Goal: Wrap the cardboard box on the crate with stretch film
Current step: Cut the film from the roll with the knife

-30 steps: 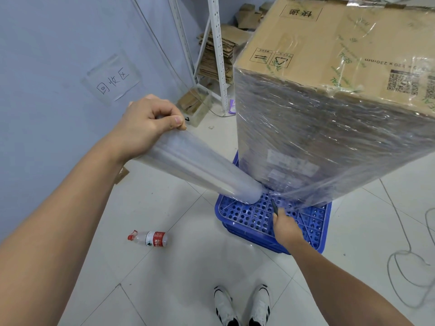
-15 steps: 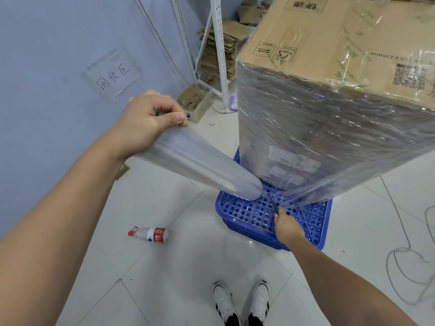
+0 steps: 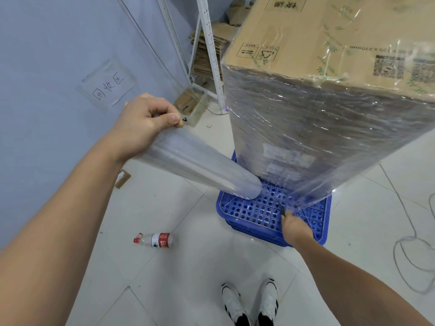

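Observation:
A tall cardboard box [image 3: 329, 67] stands upright on a blue perforated crate [image 3: 254, 212]. Clear stretch film covers the box's sides, and its top face is mostly bare. My left hand [image 3: 146, 123] grips the upper end of a stretch film roll [image 3: 200, 165], which slants down until its lower end hangs over the crate's left part. A sheet of film runs from the roll to the box's near corner. Low at that corner my right hand [image 3: 294, 227] is closed on a thin dark tool [image 3: 281, 209] whose tip touches the film.
A plastic bottle [image 3: 154, 240] lies on the tiled floor left of my shoes [image 3: 249, 304]. A blue wall with a taped label [image 3: 107, 89] is on the left. White shelving [image 3: 211, 52] with flattened cartons stands behind. A grey cable [image 3: 404, 241] loops on the floor at right.
The view has shifted slightly and the box sits higher in frame. Both hands keep their grips; my right hand stays at the film by the crate's top.

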### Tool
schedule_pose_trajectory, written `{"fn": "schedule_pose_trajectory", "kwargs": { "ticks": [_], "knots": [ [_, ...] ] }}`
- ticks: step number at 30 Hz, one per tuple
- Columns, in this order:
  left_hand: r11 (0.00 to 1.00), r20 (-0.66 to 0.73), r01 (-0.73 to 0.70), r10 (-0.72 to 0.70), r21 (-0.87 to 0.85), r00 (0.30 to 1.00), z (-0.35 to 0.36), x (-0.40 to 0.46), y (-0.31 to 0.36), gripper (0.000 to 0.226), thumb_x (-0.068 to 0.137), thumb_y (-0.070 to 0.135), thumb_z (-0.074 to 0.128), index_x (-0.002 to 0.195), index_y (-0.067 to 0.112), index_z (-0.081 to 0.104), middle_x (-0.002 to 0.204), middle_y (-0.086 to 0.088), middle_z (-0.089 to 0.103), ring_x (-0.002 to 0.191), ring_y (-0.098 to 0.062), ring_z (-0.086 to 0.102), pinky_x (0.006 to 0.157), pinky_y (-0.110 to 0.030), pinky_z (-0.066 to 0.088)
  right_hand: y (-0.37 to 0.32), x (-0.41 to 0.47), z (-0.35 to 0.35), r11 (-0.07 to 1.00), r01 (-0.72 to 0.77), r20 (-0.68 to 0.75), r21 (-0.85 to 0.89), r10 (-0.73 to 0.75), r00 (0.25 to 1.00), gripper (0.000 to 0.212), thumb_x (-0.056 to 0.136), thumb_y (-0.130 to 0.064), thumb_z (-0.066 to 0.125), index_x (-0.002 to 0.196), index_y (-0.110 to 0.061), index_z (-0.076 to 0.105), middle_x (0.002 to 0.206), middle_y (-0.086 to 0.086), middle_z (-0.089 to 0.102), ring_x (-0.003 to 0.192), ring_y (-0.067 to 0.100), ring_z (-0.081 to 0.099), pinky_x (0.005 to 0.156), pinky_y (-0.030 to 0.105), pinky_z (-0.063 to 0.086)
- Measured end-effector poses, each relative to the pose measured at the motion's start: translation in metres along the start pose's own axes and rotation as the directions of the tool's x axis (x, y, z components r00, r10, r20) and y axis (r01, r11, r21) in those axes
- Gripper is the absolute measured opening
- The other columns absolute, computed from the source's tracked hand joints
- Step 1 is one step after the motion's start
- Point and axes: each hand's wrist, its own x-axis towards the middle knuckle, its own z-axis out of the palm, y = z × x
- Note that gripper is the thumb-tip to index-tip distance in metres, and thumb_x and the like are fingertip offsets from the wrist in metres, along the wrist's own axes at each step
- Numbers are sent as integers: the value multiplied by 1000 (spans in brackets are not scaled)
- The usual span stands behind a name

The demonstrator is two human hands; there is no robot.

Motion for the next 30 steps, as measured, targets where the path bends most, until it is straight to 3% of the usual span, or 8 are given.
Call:
{"fn": "schedule_pose_trajectory", "kwargs": {
  "ticks": [5, 11, 14, 16, 18, 21, 27, 30],
  "knots": [
    [1000, -3, -10, 10, 6, 1000, 4, 2, 7, 16, 76, 56, 56, 74, 53, 72, 88, 3, 71, 107, -17, 53, 106, -47, 38, -41, 17, -33, 995, 88, -15, 42, -87, 996, 37, 104, -19, 38, 139, -11, 29, 107, 14, 63, 81, 30, 59, 63, 42, 50],
    [1000, 6, 14, -14, -28, 1000, 2, -2, -1, 19, 83, 44, 60, 72, 52, 72, 88, 5, 70, 97, -2, 49, 88, -23, 37, -5, 4, 2, 995, -64, 23, 78, 63, 998, 44, 101, -14, 40, 143, -15, 26, 110, 15, 63, 88, 31, 62, 70, 43, 54],
    [1000, 9, 27, -27, -15, 1000, 4, -3, 3, 21, 85, 40, 61, 72, 53, 72, 92, -2, 70, 98, -3, 50, 86, -19, 38, 14, -4, 9, 991, -109, 72, 79, 103, 992, 50, 101, -12, 39, 148, -13, 22, 116, 15, 62, 94, 30, 62, 69, 40, 50],
    [1000, 12, 15, -15, -5, 1000, 5, -3, 8, 23, 85, 39, 61, 72, 54, 72, 87, 9, 70, 96, 0, 49, 87, -18, 37, 21, 2, 7, 993, -107, 101, 58, 101, 990, 53, 101, -13, 37, 151, -13, 19, 124, 15, 59, 102, 31, 62, 74, 40, 51],
    [1000, 18, 15, -15, 10, 1000, 6, -3, 12, 17, 83, 45, 60, 74, 53, 72, 79, 21, 68, 93, 3, 47, 94, -26, 36, 21, 8, 2, 994, -83, 116, 71, 74, 990, 48, 103, -19, 35, 149, -11, 23, 126, 15, 57, 103, 32, 61, 79, 42, 53],
    [999, -2, 24, -24, 41, 1000, 8, -3, 14, 17, 77, 58, 55, 75, 52, 72, 78, 22, 67, 92, 4, 47, 105, -47, 33, 10, 4, -9, 979, -6, 60, 202, -6, 998, 35, 107, -32, 28, 135, -13, 34, 100, 12, 59, 86, 30, 59, 69, 41, 48],
    [998, -14, 49, -48, 44, 999, 9, -4, 16, 17, 76, 58, 56, 75, 53, 71, 79, 24, 67, 96, 5, 47, 114, -58, 30, -2, -8, -11, 957, 60, -30, 284, -53, 998, 25, 107, -30, 29, 119, -11, 41, 82, 7, 55, 68, 22, 54, 56, 37, 42],
    [999, -17, 47, -46, 21, 999, 8, -7, 13, 15, 79, 55, 57, 74, 54, 71, 81, 23, 69, 96, 5, 49, 112, -49, 34, 8, -18, 4, 963, 29, -5, 269, -28, 1000, 23, 106, -29, 29, 118, -12, 38, 81, 6, 52, 72, 25, 55, 61, 39, 44]
  ]
}}
